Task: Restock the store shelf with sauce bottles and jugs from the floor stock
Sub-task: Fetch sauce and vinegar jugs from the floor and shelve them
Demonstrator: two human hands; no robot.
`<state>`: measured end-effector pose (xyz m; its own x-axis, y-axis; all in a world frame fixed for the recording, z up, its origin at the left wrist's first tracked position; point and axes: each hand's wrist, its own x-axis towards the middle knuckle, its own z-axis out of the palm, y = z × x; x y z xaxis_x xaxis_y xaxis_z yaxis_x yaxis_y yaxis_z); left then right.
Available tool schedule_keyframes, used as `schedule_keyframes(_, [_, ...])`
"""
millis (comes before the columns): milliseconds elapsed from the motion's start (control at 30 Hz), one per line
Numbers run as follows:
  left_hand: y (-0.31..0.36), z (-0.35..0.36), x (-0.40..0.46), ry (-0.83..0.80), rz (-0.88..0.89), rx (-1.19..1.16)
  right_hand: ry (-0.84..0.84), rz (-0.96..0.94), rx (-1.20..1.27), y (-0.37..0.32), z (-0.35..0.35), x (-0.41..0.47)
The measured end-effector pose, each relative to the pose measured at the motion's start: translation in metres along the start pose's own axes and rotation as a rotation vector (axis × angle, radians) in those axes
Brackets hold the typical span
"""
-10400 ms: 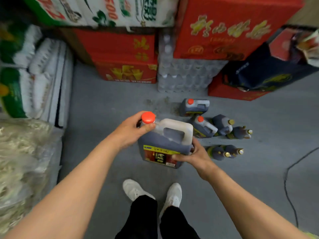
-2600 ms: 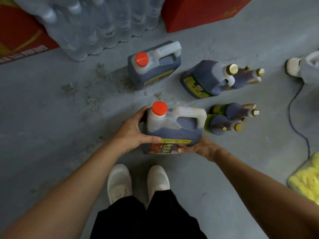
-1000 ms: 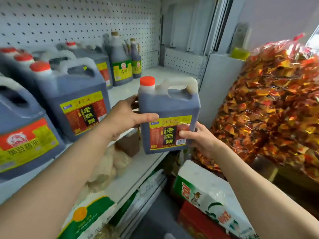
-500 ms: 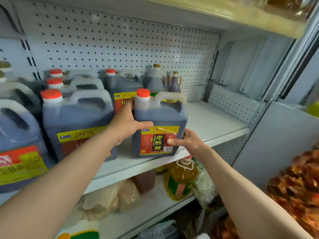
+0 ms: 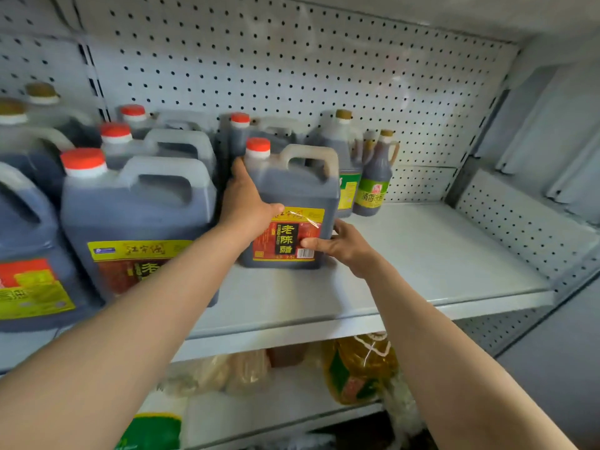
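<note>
Holding: both hands grasp one dark vinegar jug (image 5: 292,203) standing upright on the white shelf (image 5: 438,254), base down, orange cap (image 5: 258,145) up.

Left hand: the left hand (image 5: 245,203) wraps the jug's left side, fingers reaching behind toward the neck, thumb lying across the front above the label.

Right hand: the right hand (image 5: 337,243) cups the lower right corner of the jug, fingers curled across the label's lower edge.

Where the jug sits: mid-depth on the shelf, ahead of both hands and between them, its base apparently on the board, though contact cannot be confirmed.

Long axis: the jug's broad labelled face looks out at the person; its handle (image 5: 311,154) runs left to right along the top.

Neighbours, taken from the jug: a larger jug (image 5: 136,216) stands just to its left, near the left hand's wrist; another red-capped jug (image 5: 256,131) stands directly behind it; a gold-capped bottle (image 5: 344,147) and a slim green-labelled bottle (image 5: 376,180) stand behind and to its right, against the pegboard (image 5: 292,60).

Open room: bare shelf stretches away from the jug's right side.

Nearer hand: both are on the jug; the left holds higher and deeper, the right lower and nearer the shelf's front.

Likely next: a short push straight back toward the jug behind, then letting go; the tight side is the left.
</note>
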<state>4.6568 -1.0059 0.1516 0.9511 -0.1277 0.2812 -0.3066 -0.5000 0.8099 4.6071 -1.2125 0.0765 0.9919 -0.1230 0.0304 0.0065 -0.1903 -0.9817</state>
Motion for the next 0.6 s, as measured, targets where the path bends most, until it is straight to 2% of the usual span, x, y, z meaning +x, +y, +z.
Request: schedule_keyframes(600, [-0.006,0.014,0.026,0.158,-0.108,-0.066,-0.083,0.026,-0.049,0.0,0.008,0.056])
